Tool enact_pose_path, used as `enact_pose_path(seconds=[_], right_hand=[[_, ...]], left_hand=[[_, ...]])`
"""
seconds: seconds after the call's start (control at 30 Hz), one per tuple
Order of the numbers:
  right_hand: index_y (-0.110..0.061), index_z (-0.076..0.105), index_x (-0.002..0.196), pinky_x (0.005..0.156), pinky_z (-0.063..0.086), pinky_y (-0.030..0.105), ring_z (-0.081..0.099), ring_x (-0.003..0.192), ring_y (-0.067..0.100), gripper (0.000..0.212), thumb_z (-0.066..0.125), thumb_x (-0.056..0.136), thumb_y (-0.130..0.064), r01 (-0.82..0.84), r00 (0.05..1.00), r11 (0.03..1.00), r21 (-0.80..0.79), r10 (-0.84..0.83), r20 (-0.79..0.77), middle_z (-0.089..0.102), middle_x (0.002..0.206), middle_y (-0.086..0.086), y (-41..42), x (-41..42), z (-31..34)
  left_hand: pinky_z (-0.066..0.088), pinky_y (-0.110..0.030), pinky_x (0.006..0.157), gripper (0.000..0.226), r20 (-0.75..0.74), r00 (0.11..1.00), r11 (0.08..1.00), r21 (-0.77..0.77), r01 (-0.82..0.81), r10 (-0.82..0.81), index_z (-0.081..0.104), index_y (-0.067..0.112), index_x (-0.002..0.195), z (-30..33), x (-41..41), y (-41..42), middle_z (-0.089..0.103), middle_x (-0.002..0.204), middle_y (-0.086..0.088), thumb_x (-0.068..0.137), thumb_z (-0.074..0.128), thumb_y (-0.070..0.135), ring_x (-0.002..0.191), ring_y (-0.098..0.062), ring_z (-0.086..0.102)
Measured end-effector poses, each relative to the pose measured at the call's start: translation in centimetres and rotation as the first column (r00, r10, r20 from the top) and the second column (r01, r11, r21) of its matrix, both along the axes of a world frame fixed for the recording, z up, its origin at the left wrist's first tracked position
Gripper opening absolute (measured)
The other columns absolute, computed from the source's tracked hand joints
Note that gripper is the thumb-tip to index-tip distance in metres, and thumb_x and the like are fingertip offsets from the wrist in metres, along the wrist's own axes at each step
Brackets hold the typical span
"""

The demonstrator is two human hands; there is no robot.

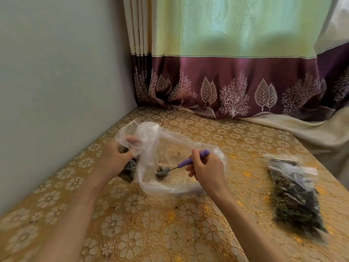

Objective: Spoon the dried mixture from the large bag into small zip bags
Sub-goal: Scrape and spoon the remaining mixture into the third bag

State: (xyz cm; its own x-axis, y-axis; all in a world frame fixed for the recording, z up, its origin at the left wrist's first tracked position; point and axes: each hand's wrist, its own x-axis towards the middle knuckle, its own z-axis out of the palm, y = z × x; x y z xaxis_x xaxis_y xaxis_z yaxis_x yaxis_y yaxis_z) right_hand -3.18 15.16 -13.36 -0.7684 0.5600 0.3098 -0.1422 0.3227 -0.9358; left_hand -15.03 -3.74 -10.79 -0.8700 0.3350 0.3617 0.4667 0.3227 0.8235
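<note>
Large bag [181, 148]: clear plastic, lying open and nearly empty on the worktop [151, 233], its mouth toward the person; only crumbs and a small clump of dried mixture [160, 170] show inside.
Spoon [186, 163]: purple ribbed handle, metal bowl; the bowl is inside the large bag, touching the clump.
Right hand [206, 170]: fingers curled round the spoon handle, over the right part of the large bag.
Left hand [115, 157]: at the left edge of the large bag, fingers gripping crumpled clear plastic; whether it pinches the large bag's rim as well as the small one, I cannot tell.
Small zip bag [129, 170]: just left of the large bag, under the left hand, dark mixture inside.
Filled zip bag [296, 193]: well to the right of the large bag, lying flat on the worktop.
Curtain [236, 72]: behind the large bag, green above, purple leaf band below.
</note>
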Motion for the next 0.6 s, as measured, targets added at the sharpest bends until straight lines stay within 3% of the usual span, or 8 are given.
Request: enact_pose_path(seconds=[0.1,0.13,0.2,0.27,0.3,0.5,0.6], right_hand=[[-0.009,0.068,0.061,0.044,0.041,0.015,0.056,0.047,0.010,0.046,0.044,0.099,-0.017,0.001,1.000,0.999,-0.046,0.000,0.015,0.072,0.066,0.003,0.1,0.0,-0.1],[-0.006,0.068,0.063,0.045,0.042,0.016,0.056,0.047,0.010,0.046,0.043,0.099,-0.017,0.004,1.000,0.997,-0.072,-0.002,0.017,0.072,0.066,0.003,0.2,0.0,-0.1],[-0.001,0.069,0.066,0.046,0.044,0.019,0.057,0.049,0.012,0.046,0.043,0.100,-0.017,0.019,1.000,0.993,-0.119,-0.017,0.019,0.072,0.065,0.004,0.4,0.0,-0.3],[0.002,0.069,0.070,0.047,0.046,0.022,0.059,0.050,0.013,0.044,0.043,0.100,-0.018,0.030,0.999,0.987,-0.159,-0.027,0.021,0.072,0.065,0.004,0.6,-0.1,-0.4],[0.002,0.070,0.071,0.048,0.047,0.023,0.060,0.051,0.014,0.044,0.043,0.100,-0.019,0.025,1.000,0.983,-0.181,-0.020,0.024,0.072,0.066,0.005,0.6,-0.1,-0.5],[-0.018,0.074,0.054,0.056,0.054,0.022,0.066,0.063,0.019,0.054,0.045,0.099,-0.022,-0.094,0.992,0.912,-0.399,0.118,0.037,0.073,0.079,0.019,0.4,-0.5,-0.6],[-0.010,0.074,0.059,0.053,0.053,0.019,0.066,0.061,0.016,0.050,0.047,0.099,-0.020,-0.119,0.987,0.854,-0.506,0.155,0.029,0.071,0.085,0.023,0.5,-0.6,-0.6]], left_hand=[[0.051,-0.047,0.070,0.026,-0.032,0.999,0.999,-0.022,0.040,-0.041,0.067,0.035,0.087,0.7,0.1,1.1,0.069,0.089,-0.016,0.082,0.068,0.009,0.079,-0.036,0.062],[0.051,-0.050,0.075,0.027,-0.036,0.998,0.999,-0.016,0.051,-0.051,0.067,0.034,0.087,0.7,0.2,1.3,0.068,0.089,-0.018,0.082,0.067,0.007,0.083,-0.041,0.061],[0.052,-0.042,0.073,0.030,-0.023,0.998,0.998,0.021,0.062,-0.061,0.067,0.035,0.083,0.3,0.1,1.3,0.071,0.081,0.004,0.082,0.067,0.004,0.084,-0.030,0.064],[0.048,-0.023,0.066,0.031,0.011,0.998,0.996,0.065,0.062,-0.062,0.066,0.035,0.080,-0.4,0.2,1.0,0.068,0.075,0.025,0.082,0.066,0.004,0.076,0.002,0.064],[0.044,-0.018,0.065,0.030,0.025,0.998,0.995,0.087,0.048,-0.051,0.066,0.033,0.080,-0.7,0.2,0.8,0.067,0.074,0.027,0.082,0.065,0.004,0.073,0.010,0.061],[0.042,-0.012,0.059,0.019,0.043,0.996,0.978,0.191,-0.088,0.082,0.064,0.032,0.089,-2.1,-0.3,-0.4,0.065,0.082,0.015,0.082,0.067,0.014,0.072,0.005,0.062],[0.045,-0.014,0.056,0.008,0.055,0.987,0.948,0.278,-0.158,0.148,0.065,0.028,0.084,-2.0,-0.7,-0.9,0.065,0.083,0.022,0.077,0.069,0.026,0.074,0.004,0.062]])
